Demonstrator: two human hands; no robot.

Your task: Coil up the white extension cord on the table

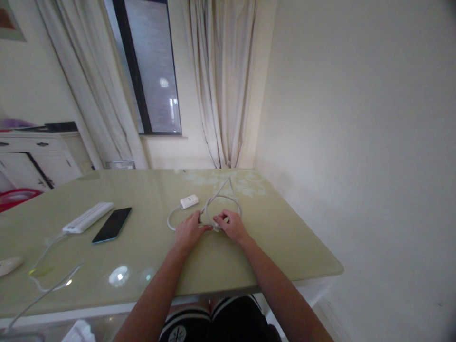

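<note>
A pale cable (228,196) lies in loose loops on the table, with one bend pointing toward the far edge. It runs on the left to a small white socket block (189,201) resting on the tabletop. My left hand (188,232) is closed on the near side of the loops, thumb pointing right. Close beside it, my right hand (232,225) pinches the cable with bent fingers. Between the two hands the strands bunch together, and a small pale part there is too blurred to name.
A long white power strip (88,217) and a dark phone (112,225) lie to the left on the greenish table (281,237). Another cable (44,292) hangs over the near left edge. A white rounded object (10,266) sits at far left. A wall (363,142) borders the right.
</note>
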